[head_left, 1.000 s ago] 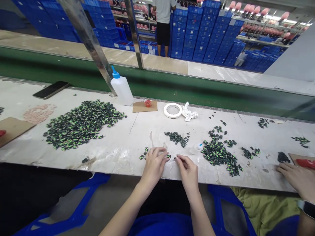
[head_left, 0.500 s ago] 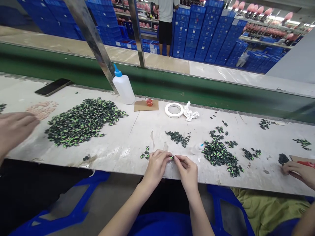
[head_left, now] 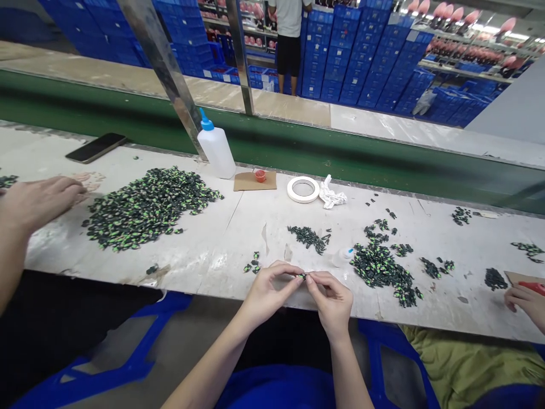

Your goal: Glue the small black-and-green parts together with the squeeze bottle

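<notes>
Near the table's front edge, my left hand [head_left: 269, 288] pinches a small black-and-green piece [head_left: 301, 276] between thumb and fingertips. My right hand [head_left: 332, 298] meets it from the right, its thumb and fingers closed at the same piece. Just left of my left hand lie several loose black-and-green pieces [head_left: 254, 263]. Beyond my hands is a small pile of dark pieces [head_left: 310, 237]. A small clear bottle with a blue tip [head_left: 342, 257] lies behind my right hand, beside a larger pile of black-and-green pieces [head_left: 378, 266].
A big black-and-green pile [head_left: 149, 210], a phone [head_left: 96, 148], a white bottle [head_left: 217, 150], cardboard [head_left: 244, 182], a tape roll [head_left: 290, 189] and crumpled tissue [head_left: 332, 196] lie on the table. Other people's hands are at the left [head_left: 42, 201] and right [head_left: 528, 304].
My fingers have shifted slightly around the small piece, and my right hand sits a little lower and further right. The person's hand at left moved right; the one at far right moved away from the dark pile.
</notes>
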`<state>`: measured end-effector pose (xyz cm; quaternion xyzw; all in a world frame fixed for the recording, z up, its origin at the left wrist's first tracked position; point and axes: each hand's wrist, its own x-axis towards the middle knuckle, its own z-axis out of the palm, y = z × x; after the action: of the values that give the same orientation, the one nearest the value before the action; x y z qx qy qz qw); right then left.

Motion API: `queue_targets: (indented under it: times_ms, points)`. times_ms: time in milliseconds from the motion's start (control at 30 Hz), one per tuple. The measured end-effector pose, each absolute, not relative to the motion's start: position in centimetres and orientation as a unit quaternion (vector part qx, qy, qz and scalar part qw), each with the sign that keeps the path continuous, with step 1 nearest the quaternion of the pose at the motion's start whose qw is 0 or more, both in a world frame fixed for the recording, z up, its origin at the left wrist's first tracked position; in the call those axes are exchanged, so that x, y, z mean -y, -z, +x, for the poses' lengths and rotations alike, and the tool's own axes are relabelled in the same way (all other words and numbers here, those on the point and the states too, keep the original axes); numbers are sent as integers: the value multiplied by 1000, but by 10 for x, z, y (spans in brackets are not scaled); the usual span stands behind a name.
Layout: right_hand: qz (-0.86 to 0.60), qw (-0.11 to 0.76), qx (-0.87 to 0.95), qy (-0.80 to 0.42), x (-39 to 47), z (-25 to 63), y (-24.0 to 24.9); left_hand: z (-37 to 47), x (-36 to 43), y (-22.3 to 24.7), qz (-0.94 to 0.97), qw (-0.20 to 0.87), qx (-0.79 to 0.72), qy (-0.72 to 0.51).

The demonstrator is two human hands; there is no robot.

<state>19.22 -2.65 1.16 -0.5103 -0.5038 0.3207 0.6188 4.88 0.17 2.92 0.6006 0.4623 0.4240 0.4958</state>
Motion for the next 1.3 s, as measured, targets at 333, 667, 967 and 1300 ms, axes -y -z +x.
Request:
queue_targets:
  times_ms: [333, 667, 967, 1300]
  points:
    - [-446, 613, 631, -166, 35, 196, -26, 50, 9, -49, 564, 517, -468, -441]
    - [-438, 577, 680, -117, 37, 200, -36, 53, 21, -53, 578, 470, -492, -451]
    - [-452, 569, 657, -198, 38, 207, -40, 50, 22, -63, 653, 420, -459, -432]
    - [-443, 535, 689, -207, 39, 210, -41, 48, 23, -66, 652, 440, -469, -401]
